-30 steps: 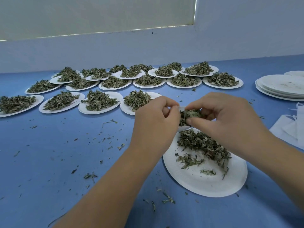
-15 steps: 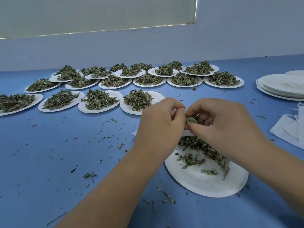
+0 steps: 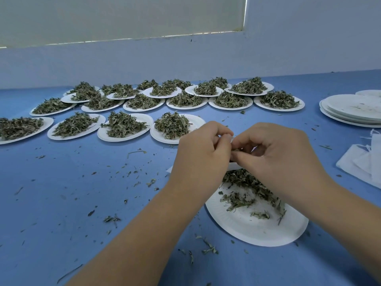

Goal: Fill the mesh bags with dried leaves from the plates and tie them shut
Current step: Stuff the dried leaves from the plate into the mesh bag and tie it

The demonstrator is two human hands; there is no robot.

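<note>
Blue table (image 3: 82, 203) — mesh bag (image 3: 235, 166) mostly hidden, only white edges showing.

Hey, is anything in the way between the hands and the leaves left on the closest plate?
Nothing visible is. The left hand and right hand hold the mesh bag just above the near plate, and the leftover leaves lie uncovered right beneath them.
</note>
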